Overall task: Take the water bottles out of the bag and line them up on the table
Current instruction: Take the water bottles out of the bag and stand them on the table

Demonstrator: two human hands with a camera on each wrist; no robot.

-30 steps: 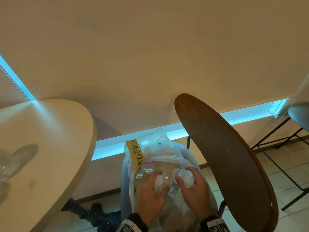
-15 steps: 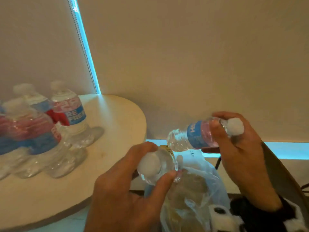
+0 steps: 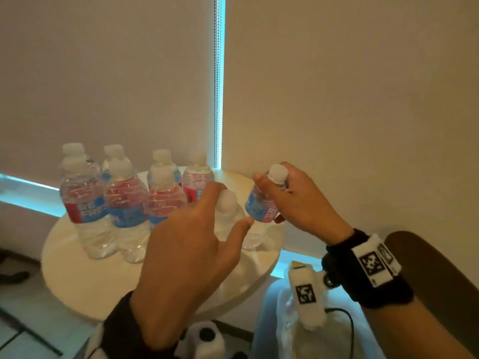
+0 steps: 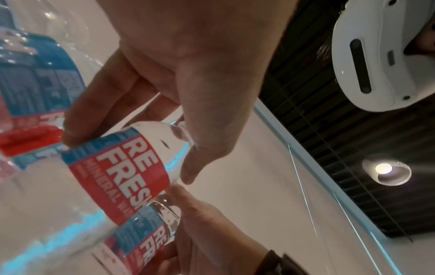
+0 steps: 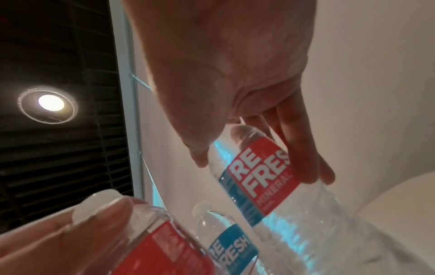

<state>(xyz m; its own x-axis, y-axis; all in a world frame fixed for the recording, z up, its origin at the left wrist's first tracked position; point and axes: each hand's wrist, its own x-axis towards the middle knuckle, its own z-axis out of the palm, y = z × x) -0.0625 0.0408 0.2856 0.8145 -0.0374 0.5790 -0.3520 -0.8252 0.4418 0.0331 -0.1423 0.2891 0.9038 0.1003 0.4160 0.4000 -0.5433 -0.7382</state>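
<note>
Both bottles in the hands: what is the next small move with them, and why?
Probably lower both onto the table and let go. The left hand holds a bottle by its top and the right hand holds another bottle, both upright over the bare right part of the round top, just right of the standing bottles.
</note>
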